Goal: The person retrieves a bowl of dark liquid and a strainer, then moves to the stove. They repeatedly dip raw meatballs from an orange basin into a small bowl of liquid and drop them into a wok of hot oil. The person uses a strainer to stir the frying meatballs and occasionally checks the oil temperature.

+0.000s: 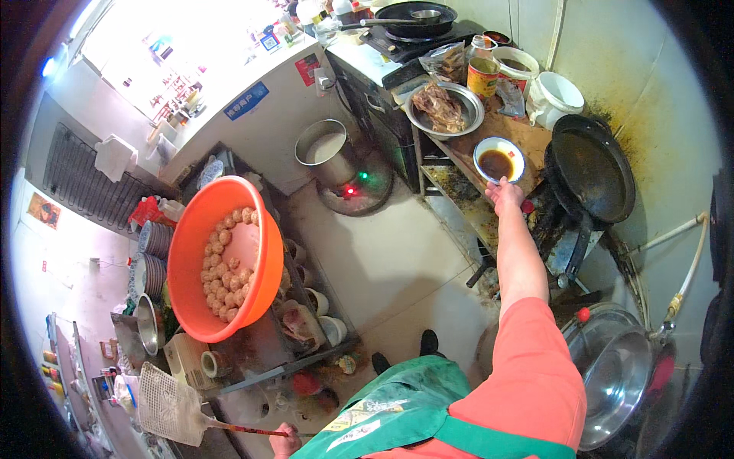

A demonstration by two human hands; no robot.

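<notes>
My right arm reaches out to the far right, and my right hand (pixel 505 196) grips the near rim of a white bowl (pixel 516 147) with dark brown liquid in it. The bowl is over a wooden board, beside a metal basin (pixel 476 103) that holds a piece of meat (pixel 439 109). Low at the front, my left hand (pixel 285 441) is closed around the handle of a wide perforated skimmer (pixel 170 405), whose head tilts out to the left. Nothing lies on the skimmer. Above it stands an orange basin (pixel 269 264) with many meatballs (pixel 227 287) inside.
A tall steel pot (pixel 330 164) with pale liquid sits on a floor cooker (pixel 355 200). Right of the bowl is a black wok (pixel 592 172). White tubs (pixel 556 98) and a yellow can (pixel 483 76) stand behind. Stacked plates (pixel 145 275) are at left, a steel basin (pixel 612 390) at right.
</notes>
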